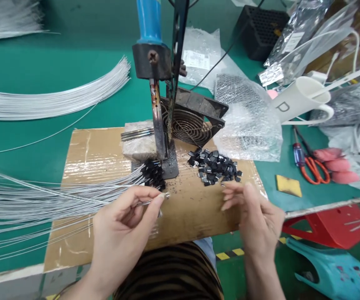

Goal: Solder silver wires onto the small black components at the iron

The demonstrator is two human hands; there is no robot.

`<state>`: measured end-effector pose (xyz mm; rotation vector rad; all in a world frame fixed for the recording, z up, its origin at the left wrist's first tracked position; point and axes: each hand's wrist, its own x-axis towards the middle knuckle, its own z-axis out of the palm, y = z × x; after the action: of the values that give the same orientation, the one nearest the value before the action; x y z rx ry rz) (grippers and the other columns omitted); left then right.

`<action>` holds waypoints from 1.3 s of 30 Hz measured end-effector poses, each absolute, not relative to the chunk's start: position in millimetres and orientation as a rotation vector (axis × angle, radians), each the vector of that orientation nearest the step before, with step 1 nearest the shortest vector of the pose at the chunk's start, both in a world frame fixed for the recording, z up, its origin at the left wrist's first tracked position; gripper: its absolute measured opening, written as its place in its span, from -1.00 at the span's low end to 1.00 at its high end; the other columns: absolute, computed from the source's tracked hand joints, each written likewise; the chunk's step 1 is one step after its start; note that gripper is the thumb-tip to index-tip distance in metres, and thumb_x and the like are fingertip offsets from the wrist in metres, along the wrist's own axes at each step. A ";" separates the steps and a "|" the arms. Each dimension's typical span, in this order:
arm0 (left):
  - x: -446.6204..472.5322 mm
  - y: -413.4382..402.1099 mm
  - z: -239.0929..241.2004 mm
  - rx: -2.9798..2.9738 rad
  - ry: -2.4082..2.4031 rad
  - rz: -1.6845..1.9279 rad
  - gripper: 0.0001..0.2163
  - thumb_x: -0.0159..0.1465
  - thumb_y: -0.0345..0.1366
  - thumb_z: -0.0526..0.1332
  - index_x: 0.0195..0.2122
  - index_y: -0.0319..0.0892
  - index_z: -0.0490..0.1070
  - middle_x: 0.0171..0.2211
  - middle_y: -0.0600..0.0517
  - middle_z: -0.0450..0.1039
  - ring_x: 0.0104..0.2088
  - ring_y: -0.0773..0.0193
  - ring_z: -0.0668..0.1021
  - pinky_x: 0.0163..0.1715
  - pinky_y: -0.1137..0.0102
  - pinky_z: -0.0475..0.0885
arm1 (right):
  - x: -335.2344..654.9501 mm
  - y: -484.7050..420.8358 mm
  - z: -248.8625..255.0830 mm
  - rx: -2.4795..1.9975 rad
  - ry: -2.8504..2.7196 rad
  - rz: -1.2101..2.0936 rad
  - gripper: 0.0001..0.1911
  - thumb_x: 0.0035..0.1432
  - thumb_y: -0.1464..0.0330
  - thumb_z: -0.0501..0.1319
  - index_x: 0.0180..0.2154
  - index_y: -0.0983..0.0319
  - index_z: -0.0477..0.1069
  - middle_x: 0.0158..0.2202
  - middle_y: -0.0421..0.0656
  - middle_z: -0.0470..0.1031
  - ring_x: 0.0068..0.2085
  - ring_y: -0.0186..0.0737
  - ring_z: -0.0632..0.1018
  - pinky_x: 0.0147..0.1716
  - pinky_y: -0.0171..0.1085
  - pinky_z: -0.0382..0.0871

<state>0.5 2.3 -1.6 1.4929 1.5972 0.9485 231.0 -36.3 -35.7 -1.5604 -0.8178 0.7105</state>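
Observation:
My left hand (125, 233) pinches the end of a thin white cable (145, 203) between thumb and forefinger, above the cardboard. A small metallic tip (167, 194) shows just beyond those fingertips. My right hand (256, 212) is at the near edge of a pile of small black connectors (219, 166), its fingers stretched left and slightly apart. Something tiny and shiny is by its fingertips; whether they touch it is unclear. Left of the pile, many white cables (73, 200) end in a cluster of black connectors (154, 175), beneath an upright blue-handled soldering iron (150, 21).
A sheet of cardboard (198, 212) covers the green table (58, 66). Behind the iron leans a fan (192, 121), with bubble wrap (248, 112) beside it. On the right are a white mug (301, 98), orange-handled scissors (315, 171) and a yellow sponge (288, 186). Another cable bundle (58, 100) lies far left.

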 end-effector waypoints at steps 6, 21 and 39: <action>-0.3 3.0 1.4 1.598 1.590 0.896 -0.92 0.30 -0.27 0.36 -0.34 -0.10 0.61 -0.48 0.10 0.58 -0.54 0.40 0.47 -0.57 0.51 0.25 | 262.1 -30.6 -48.4 -1.957 -1.267 0.233 -0.85 0.18 0.24 0.49 -0.30 0.18 0.67 -0.40 -0.20 0.58 -0.43 -0.25 0.50 -0.42 -0.24 0.38; -2.8 2.0 -4.1 1.535 1.599 0.903 -0.93 0.31 -0.25 0.37 -0.30 -0.09 0.62 -0.41 0.09 0.60 -0.52 0.43 0.49 -0.52 0.52 0.31 | 237.0 -30.5 -43.3 -1.689 -1.011 0.481 -0.90 0.19 0.39 0.48 -0.21 0.13 0.71 -0.21 -0.18 0.69 -0.32 -0.32 0.67 -0.26 -0.36 0.60; 1.5 11.3 11.4 1.425 1.523 0.905 -0.94 0.24 -0.35 0.39 -0.38 -0.10 0.60 -0.44 0.13 0.65 -0.49 0.44 0.61 -0.46 0.67 0.48 | 174.7 -15.3 -13.1 -1.315 -0.701 1.160 -0.97 0.21 0.38 0.45 -0.30 0.18 0.64 -0.59 -0.28 0.59 -0.61 -0.35 0.60 -0.57 -0.44 0.59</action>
<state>1.5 11.3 11.4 1.4252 1.5231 0.9053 174.7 -15.3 -13.1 -1.3150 -0.7009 1.1595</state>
